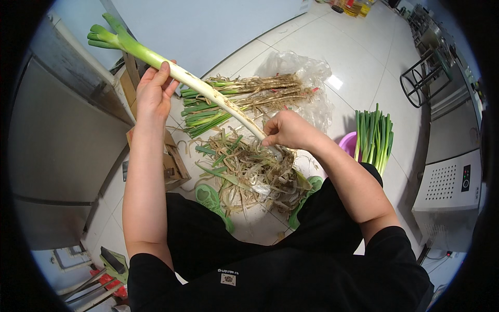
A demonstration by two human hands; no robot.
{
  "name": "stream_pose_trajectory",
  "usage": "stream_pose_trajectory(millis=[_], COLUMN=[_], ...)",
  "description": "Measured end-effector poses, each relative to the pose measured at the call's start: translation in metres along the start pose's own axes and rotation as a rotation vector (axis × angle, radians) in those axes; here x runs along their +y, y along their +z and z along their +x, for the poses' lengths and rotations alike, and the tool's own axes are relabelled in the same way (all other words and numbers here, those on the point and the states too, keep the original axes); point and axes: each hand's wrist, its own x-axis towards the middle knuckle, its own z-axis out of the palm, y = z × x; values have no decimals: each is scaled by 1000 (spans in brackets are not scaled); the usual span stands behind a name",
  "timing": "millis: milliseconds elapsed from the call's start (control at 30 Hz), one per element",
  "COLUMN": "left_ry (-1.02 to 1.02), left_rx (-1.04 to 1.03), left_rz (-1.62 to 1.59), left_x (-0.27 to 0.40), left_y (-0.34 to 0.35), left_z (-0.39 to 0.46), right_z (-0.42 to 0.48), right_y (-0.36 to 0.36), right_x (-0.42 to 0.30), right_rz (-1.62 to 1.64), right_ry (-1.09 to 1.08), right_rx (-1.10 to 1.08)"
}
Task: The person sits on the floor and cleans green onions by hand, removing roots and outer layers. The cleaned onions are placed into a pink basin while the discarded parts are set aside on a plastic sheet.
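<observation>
A long leek-like green onion slants across the view, its cut green top at the upper left and its roots at the lower right. My left hand holds the stalk below the green leaves, thumb on top. Near the root end, my right hand pinches the white stalk between thumb and fingers. Brown patches mark the white shaft. Beneath it, a heap of dry peelings and leaf scraps lies on the floor between my green shoes. Beyond the heap lie bundles of untrimmed green onions with dry roots, partly on clear plastic.
On the right, green onions stand upright in a pink container. An opened cardboard box is at my left. A round black-framed stool and a steel appliance are farther right. Bottles of yellow liquid stand at the top.
</observation>
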Motion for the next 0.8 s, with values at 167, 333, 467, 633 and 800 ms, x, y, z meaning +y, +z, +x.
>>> stream_pose_trajectory(millis=[167, 333, 467, 633, 800], left_ry=[4, 12, 26, 30, 37], left_rx=[9, 24, 53, 87, 154], left_rz=[-17, -41, -59, -53, -96], left_x=[1, 3, 7, 8, 14], left_y=[-9, -18, -24, -29, -32], left_z=[5, 12, 14, 18, 18], right_z=[-1, -1, -1, -10, -17], right_y=[-1, -3, -16, -25, -23], right_x=[3, 3, 12, 9, -3], right_rz=[128, 77, 0, 61, -97], right_ry=[-56, -20, 75, -39, -6], right_rx=[35, 84, 86, 61, 116])
